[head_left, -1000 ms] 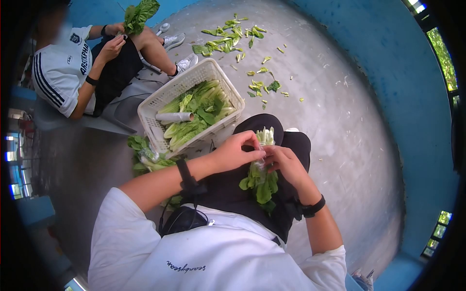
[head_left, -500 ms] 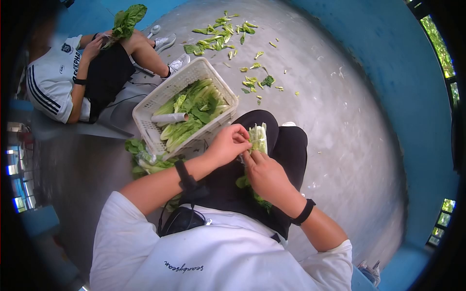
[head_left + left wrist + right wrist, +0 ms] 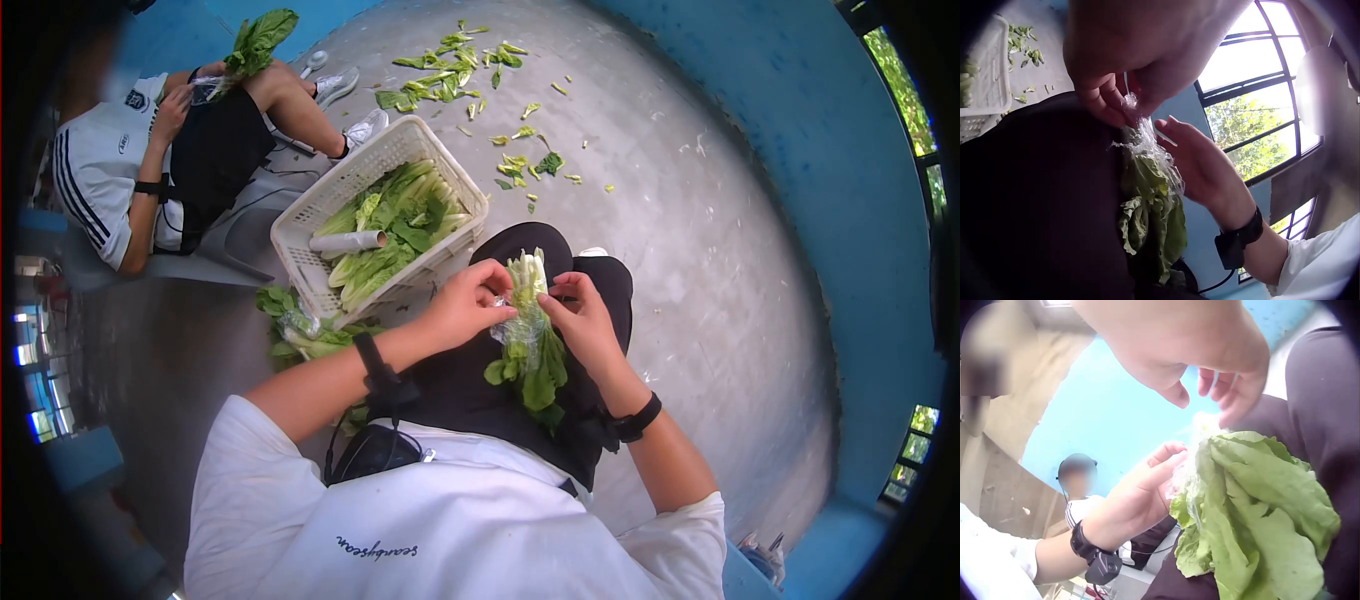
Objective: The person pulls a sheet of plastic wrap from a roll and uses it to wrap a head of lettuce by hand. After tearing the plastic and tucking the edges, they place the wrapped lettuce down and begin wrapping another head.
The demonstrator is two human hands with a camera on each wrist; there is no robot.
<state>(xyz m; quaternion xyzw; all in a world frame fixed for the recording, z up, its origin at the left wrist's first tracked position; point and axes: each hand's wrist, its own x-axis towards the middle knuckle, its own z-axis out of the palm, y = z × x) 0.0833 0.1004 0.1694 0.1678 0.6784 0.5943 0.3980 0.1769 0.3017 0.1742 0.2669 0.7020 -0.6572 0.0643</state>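
Pinching the clear film (image 3: 505, 322) with bent fingers, the left hand (image 3: 468, 303) keeps a closed grip beside the leafy bunch (image 3: 532, 358). On the right hand (image 3: 592, 322), thumb and fingers stand apart and the grip encloses nothing; the thumb tip is at the stalks, contact uncertain. The bunch lies on the lap over dark trousers (image 3: 455, 385), pale stalk ends toward the knees, leaves toward the waist, film around its middle.

Clearances: on the left, the near rim of the white basket (image 3: 375, 153) limits travel just beyond the left hand. On the right, room for movement extends over grey floor (image 3: 720, 330) to the blue wall (image 3: 870, 300). Loose leaves (image 3: 450, 78) lie on the floor beyond the basket.

Markings: the wearer's white shirt (image 3: 460, 505) reads "seanbysean", upside down in the head view. A seated person (image 3: 110, 195) wears a shirt with a crest and an oval label, too small to read.
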